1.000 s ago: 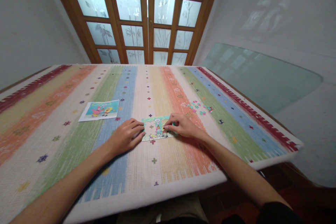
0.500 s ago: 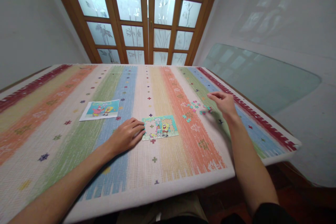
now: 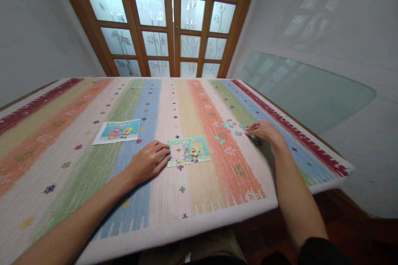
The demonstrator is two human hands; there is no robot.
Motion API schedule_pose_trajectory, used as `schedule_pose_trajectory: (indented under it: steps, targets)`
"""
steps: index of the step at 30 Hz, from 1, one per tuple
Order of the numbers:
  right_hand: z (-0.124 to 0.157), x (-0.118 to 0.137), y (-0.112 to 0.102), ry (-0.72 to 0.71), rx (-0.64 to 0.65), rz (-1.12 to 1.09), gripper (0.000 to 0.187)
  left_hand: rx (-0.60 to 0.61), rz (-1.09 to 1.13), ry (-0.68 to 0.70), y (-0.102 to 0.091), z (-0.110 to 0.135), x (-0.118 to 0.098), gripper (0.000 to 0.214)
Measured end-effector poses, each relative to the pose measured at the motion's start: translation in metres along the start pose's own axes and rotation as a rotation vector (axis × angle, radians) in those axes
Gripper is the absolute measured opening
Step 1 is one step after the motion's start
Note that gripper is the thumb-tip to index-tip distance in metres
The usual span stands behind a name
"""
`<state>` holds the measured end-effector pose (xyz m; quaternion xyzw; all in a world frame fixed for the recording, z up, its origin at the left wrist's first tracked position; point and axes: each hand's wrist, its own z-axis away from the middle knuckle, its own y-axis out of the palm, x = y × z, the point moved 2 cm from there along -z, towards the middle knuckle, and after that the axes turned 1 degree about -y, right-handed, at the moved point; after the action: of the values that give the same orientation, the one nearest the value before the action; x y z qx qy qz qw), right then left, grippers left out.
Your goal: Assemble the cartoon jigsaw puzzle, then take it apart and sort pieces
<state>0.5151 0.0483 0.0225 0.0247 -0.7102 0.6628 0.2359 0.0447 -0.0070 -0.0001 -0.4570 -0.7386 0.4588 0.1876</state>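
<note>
A partly filled jigsaw puzzle point(image 3: 195, 154) lies flat on the striped cloth, with cartoon figures on it and bare gaps through which the cloth shows. My left hand point(image 3: 152, 159) lies flat on the cloth at its left side, fingers loosely bent and tips touching the puzzle's edge. To the right is a scatter of loose turquoise and pink jigsaw pieces point(image 3: 230, 123). At the right side of this scatter, my right hand point(image 3: 264, 130) has thumb and fingertips pinched together on a small turquoise piece, mostly covered by the fingers.
A printed cartoon picture point(image 3: 120, 130) lies on the cloth to the left. The striped tablecloth point(image 3: 168, 198) covers the table, whose front edge is close to me. Beyond stand wooden doors with frosted panes point(image 3: 154, 43); a glass panel point(image 3: 311, 87) leans at the right wall.
My right hand has come down and slightly nearer to me, from above the loose pieces to their right side. My left hand stays at the puzzle's edge. The view has shifted slightly.
</note>
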Motion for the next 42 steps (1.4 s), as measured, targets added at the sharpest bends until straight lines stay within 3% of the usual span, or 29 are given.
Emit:
schedule_pose_trajectory:
  steps: [3, 8, 16, 23, 30, 36, 42]
  targets:
    - [-0.003, -0.001, 0.0, 0.042, 0.059, 0.01, 0.014, -0.004, -0.001, -0.008, -0.001, 0.0, 0.0, 0.02]
    - [-0.003, -0.002, -0.001, 0.01, 0.052, -0.008, 0.015, 0.005, -0.002, -0.007, -0.003, -0.002, -0.002, 0.019]
    - [0.006, 0.02, -0.003, -0.087, -0.035, -0.102, 0.01, 0.001, -0.008, -0.023, -0.003, -0.002, -0.002, 0.02]
    - [0.008, 0.05, 0.016, -0.204, -0.079, -0.082, 0.018, -0.003, -0.001, -0.009, -0.002, -0.001, -0.001, 0.019]
    - [0.007, 0.054, 0.027, -0.25, -0.051, -0.058, 0.018, -0.003, 0.002, -0.011, -0.004, -0.002, -0.003, 0.019]
    - [0.003, 0.051, 0.03, -0.216, 0.022, -0.242, 0.006, -0.01, 0.006, -0.019, -0.004, -0.002, -0.004, 0.02]
    - [0.004, 0.051, 0.03, -0.193, 0.075, -0.43, 0.015, -0.014, 0.0, -0.038, -0.003, -0.001, -0.003, 0.022]
